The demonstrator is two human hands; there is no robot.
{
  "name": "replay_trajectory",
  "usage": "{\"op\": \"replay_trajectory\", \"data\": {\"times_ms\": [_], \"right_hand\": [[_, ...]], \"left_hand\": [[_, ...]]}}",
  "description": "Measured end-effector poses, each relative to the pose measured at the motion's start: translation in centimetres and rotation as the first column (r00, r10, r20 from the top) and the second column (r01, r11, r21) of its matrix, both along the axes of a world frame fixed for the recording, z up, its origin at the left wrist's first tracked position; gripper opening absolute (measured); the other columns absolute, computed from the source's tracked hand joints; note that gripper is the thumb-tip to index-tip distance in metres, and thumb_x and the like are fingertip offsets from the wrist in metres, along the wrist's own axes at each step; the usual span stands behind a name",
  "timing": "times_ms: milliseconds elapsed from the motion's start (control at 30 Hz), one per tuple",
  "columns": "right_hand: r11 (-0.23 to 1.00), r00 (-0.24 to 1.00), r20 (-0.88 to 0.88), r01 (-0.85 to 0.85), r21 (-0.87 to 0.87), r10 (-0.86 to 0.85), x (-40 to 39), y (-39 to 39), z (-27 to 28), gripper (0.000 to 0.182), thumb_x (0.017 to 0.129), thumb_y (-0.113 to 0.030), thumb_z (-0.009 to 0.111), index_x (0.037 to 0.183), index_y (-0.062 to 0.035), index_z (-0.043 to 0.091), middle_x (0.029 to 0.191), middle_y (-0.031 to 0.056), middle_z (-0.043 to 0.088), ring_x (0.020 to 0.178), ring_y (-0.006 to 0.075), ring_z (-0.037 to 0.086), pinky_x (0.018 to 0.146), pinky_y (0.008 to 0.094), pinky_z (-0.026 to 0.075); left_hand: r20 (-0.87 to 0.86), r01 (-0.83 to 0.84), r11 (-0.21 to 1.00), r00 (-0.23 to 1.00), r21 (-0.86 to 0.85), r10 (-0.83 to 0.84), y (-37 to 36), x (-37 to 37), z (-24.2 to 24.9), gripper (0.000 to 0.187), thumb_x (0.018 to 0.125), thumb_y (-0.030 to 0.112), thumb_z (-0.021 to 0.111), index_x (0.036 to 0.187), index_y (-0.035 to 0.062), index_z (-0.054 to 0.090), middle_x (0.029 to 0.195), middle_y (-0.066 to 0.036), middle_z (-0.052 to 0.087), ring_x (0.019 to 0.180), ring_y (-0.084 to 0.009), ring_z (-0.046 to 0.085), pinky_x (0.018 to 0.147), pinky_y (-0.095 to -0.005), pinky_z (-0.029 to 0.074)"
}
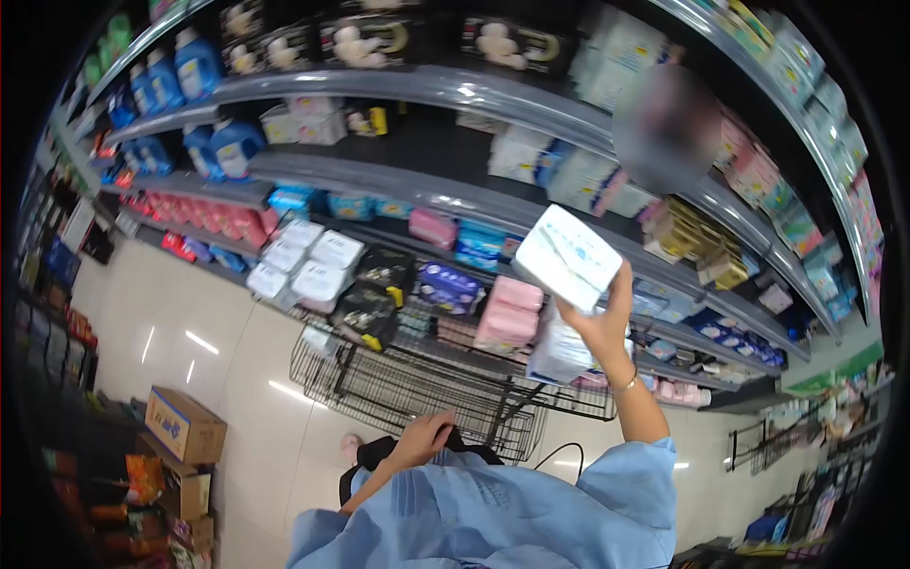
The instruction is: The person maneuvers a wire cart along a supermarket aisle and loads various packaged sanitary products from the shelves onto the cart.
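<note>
My right hand (pixel 607 318) grips a white package (pixel 569 256) with pale blue-green print by its lower right edge, raised in front of the shelves. Directly below it are a stack of white plastic-wrapped packs (pixel 561 349) and pink packs (pixel 512 311). Close to my body, above the near side of a black wire basket rack (pixel 408 384), is my left hand (pixel 425 438). Its fingers are loosely curled, with a gap by the thumb and nothing visible in them. White packs (pixel 327 266) and black packs (pixel 368 316) sit beyond the rack on the left.
Curved-looking store shelves (pixel 427 90) hold blue detergent bottles (pixel 196 64), boxes and gold packs (pixel 678 228). Cardboard boxes (pixel 185 425) are stacked on the floor at left. Another wire rack (pixel 782 441) stands at right. Pale tiled floor (pixel 251 379) lies between.
</note>
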State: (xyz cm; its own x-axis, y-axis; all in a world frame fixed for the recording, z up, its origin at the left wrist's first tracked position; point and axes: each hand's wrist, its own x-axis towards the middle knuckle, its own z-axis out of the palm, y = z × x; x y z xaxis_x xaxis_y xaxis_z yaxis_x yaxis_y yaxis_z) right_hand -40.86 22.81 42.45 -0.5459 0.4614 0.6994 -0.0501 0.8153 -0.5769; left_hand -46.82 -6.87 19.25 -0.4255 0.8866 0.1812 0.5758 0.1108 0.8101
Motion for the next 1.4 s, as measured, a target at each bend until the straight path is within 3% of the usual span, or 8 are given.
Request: {"op": "replay_trajectory", "data": {"times_ms": [267,500,633,867,1033,1100,1167,1400], "right_hand": [[0.347,0.741,-0.149,-0.469,-0.812,0.654,-10.1,-24.9,-9.0,0.080,0.074,-0.010,0.073,0.134,0.0026,0.022,0.126,0.0131,0.042,0.117,0.0199,0.043,0.099,0.0336,0.037],[0.132,0.615,-0.036,-0.225,-0.965,0.788,-14.7,-41.2,-16.6,0.095,0.076,0.000,0.070,0.138,-0.0119,-0.001,0.133,0.0183,0.033,0.123,0.0239,0.038,0.102,0.0376,0.035],[0.382,0.516,0.233,-0.202,-0.902,0.824,-15.5,-43.1,-20.0,0.085,0.083,-0.005,0.064,0.143,-0.0119,0.004,0.134,0.0182,0.035,0.122,0.0241,0.040,0.101,0.0364,0.035],[0.340,0.369,0.275,-0.121,-0.933,0.888,-15.5,-43.3,-25.2,0.068,0.087,-0.010,0.059,0.141,0.0011,0.019,0.133,0.0148,0.040,0.121,0.0200,0.042,0.100,0.0307,0.036],[0.341,0.359,0.326,0.021,-0.940,0.875,-17.7,-40.7,-29.8,0.069,0.087,-0.012,0.060,0.142,-0.0011,0.019,0.132,0.0130,0.042,0.117,0.0188,0.045,0.096,0.0304,0.040],[0.645,0.342,0.582,-0.100,-0.758,0.738,-18.9,-39.0,-33.7,0.077,0.081,-0.015,0.067,0.142,-0.0040,0.021,0.129,0.0174,0.040,0.119,0.0270,0.040,0.100,0.0362,0.034],[0.874,0.337,0.812,-0.279,-0.397,0.476,-20.4,-37.3,-37.8,0.081,0.078,-0.016,0.071,0.142,-0.0048,0.023,0.128,0.0197,0.036,0.120,0.0318,0.036,0.103,0.0384,0.029],[0.919,0.444,0.810,-0.269,-0.287,0.383,-30.3,-35.9,-48.4,0.084,0.067,-0.014,0.075,0.138,-0.0060,0.031,0.123,0.0224,0.032,0.113,0.0381,0.032,0.101,0.0437,0.026]], "left_hand": [[0.771,-0.514,0.714,0.634,0.476,-0.058,-12.8,-8.1,3.3,0.093,0.074,0.013,0.076,0.140,0.0024,0.011,0.141,-0.015,0.029,0.130,-0.0262,0.032,0.105,-0.0402,0.029],[0.953,-0.842,0.527,0.244,0.117,0.178,-28.2,-11.8,1.5,0.081,0.075,0.010,0.073,0.136,0.0020,0.021,0.129,-0.014,0.042,0.118,-0.0217,0.045,0.100,-0.0356,0.037],[0.940,-0.837,0.547,0.206,0.025,0.272,-33.3,-11.5,-0.7,0.084,0.073,0.011,0.074,0.136,-0.0009,0.021,0.128,-0.015,0.042,0.117,-0.0222,0.045,0.099,-0.0337,0.037],[0.960,-0.802,0.578,0.023,-0.150,0.281,-32.2,-11.3,-4.5,0.082,0.079,0.027,0.069,0.138,-0.0050,0.021,0.130,-0.018,0.040,0.121,-0.0231,0.042,0.101,-0.0322,0.035],[0.660,-0.857,0.486,0.268,-0.169,0.702,-29.1,-10.6,-11.6,0.062,0.082,0.028,0.064,0.127,-0.0072,0.039,0.134,-0.027,0.037,0.122,-0.0373,0.040,0.102,-0.0398,0.032],[0.458,-0.859,0.377,0.195,-0.347,0.867,-28.9,-9.8,-12.3,0.054,0.083,0.028,0.062,0.120,-0.0075,0.046,0.134,-0.029,0.035,0.122,-0.0410,0.039,0.101,-0.0415,0.033],[0.418,-0.867,0.244,0.047,-0.434,0.907,-28.8,-8.1,-14.9,0.045,0.084,0.024,0.063,0.119,-0.0011,0.052,0.118,-0.021,0.054,0.114,-0.0239,0.050,0.096,-0.0335,0.039],[0.453,-0.720,0.030,-0.403,-0.693,0.796,-32.4,-2.5,-16.9,0.038,0.087,0.020,0.059,0.117,-0.0026,0.052,0.110,-0.018,0.061,0.102,-0.0242,0.059,0.088,-0.0311,0.046]]}}
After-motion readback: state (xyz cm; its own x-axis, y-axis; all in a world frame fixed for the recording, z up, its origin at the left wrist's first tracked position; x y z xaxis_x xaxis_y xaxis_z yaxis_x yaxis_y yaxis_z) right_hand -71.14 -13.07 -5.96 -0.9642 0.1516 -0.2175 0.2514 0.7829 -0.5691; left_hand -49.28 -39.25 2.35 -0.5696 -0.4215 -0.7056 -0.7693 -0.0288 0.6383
